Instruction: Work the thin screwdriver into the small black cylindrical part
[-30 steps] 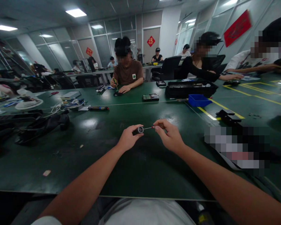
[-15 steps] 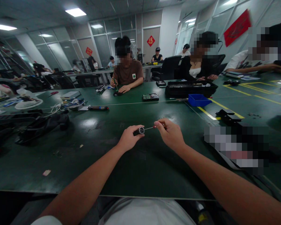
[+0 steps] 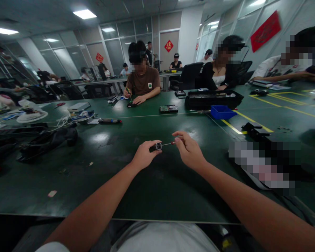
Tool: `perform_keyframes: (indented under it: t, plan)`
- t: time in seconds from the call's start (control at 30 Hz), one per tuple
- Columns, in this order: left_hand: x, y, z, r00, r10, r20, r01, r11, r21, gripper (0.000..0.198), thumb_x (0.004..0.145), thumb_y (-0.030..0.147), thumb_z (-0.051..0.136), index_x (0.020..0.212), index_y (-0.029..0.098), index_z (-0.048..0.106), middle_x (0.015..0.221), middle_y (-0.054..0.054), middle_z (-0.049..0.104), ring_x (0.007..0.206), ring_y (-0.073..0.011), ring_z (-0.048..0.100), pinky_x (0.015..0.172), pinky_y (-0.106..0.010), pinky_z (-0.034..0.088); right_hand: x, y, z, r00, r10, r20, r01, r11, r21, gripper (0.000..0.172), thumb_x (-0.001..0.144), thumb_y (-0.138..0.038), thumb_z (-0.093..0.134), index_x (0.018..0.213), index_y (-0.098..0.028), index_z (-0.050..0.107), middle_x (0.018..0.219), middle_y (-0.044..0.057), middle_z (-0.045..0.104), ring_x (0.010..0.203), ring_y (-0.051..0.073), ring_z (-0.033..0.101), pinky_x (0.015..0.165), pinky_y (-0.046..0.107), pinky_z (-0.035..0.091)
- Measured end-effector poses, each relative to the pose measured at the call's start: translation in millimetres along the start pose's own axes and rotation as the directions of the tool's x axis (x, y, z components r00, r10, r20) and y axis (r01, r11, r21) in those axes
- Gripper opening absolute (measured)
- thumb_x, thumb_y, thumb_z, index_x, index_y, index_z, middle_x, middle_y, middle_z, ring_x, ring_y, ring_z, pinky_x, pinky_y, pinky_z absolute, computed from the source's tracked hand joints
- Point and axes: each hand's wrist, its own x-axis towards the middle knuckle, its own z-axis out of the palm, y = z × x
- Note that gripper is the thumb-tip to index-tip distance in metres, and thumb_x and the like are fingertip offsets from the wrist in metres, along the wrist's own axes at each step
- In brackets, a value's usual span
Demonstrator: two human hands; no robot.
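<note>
Thumb and fingers of my left hand [image 3: 144,154] grip a small dark cylinder with a silvery ring-shaped end [image 3: 158,146], held above the green table. From the right, a screwdriver [image 3: 169,143] with a thin metal shaft points at that end; whether its tip touches inside cannot be made out. My right hand [image 3: 189,148] is closed round the screwdriver's handle, of which only a red part shows by the fingers. The index finger is stretched over the top. The rest of the handle is hidden by the hand.
Beyond my hands lie a circuit-board device [image 3: 168,109], a blue bin [image 3: 222,112] and a long black case [image 3: 214,99]. A pen-like tool [image 3: 109,120] and black parts [image 3: 49,143] are to the left. Across the green table [image 3: 147,196], a person [image 3: 143,80] works with a screwdriver.
My right hand's fingers have shifted on the screwdriver's handle, with the index finger stretching out more. My left hand and the cylinder stay in place. A standing person has appeared at the back.
</note>
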Motion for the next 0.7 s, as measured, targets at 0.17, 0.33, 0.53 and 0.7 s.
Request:
perform_keyframes:
  t: [0.17, 0.33, 0.53, 0.7]
  plan:
    - [-0.5, 2.3, -0.8, 1.000, -0.003, -0.013, 0.003, 1.000, -0.008, 0.041, 0.084, 0.025, 0.072, 0.124, 0.028, 0.065, 0.122, -0.003, 0.067, 0.113, -0.0228, 0.059, 0.102, -0.040, 0.044, 5.8, 10.5, 8.3, 0.990, 0.130, -0.060, -0.104, 0.939, 0.327, 0.024, 0.091, -0.042, 0.055, 0.100, -0.021, 0.059, 0.085, 0.005, 0.068, 0.078, 0.020, 0.064, 0.074, 0.036, 0.051]
    - [0.5, 8.0, -2.5, 0.998, 0.068, -0.005, -0.068, 0.997, 0.031, 0.039, 0.085, 0.025, 0.071, 0.124, 0.027, 0.064, 0.119, -0.003, 0.068, 0.112, -0.0225, 0.059, 0.104, -0.042, 0.043, 15.5, 23.9, 11.2, 0.910, 0.396, 0.123, -0.376, 0.666, 0.645, 0.027, 0.086, -0.049, 0.057, 0.083, -0.023, 0.058, 0.071, 0.002, 0.062, 0.063, 0.018, 0.061, 0.075, 0.040, 0.056]
    - [2.2, 9.2, -2.7, 0.997, 0.083, 0.002, -0.083, 0.993, 0.078, 0.038, 0.087, 0.028, 0.069, 0.125, 0.028, 0.064, 0.121, -0.004, 0.068, 0.114, -0.0240, 0.059, 0.106, -0.045, 0.040, 14.4, 26.2, 14.1, 0.877, 0.459, 0.140, -0.409, 0.564, 0.717, 0.024, 0.082, -0.046, 0.064, 0.081, -0.023, 0.059, 0.069, 0.000, 0.060, 0.061, 0.016, 0.059, 0.071, 0.037, 0.058]
    - [1.9, 11.4, -4.1, 0.999, 0.031, -0.007, -0.031, 0.996, 0.078, 0.039, 0.088, 0.028, 0.068, 0.127, 0.027, 0.062, 0.127, -0.004, 0.066, 0.112, -0.0253, 0.059, 0.107, -0.048, 0.038, 11.6, 22.8, 14.7, 0.926, 0.374, -0.046, -0.269, 0.742, 0.614, 0.027, 0.085, -0.050, 0.061, 0.088, -0.023, 0.059, 0.080, 0.002, 0.065, 0.071, 0.017, 0.062, 0.070, 0.034, 0.056]
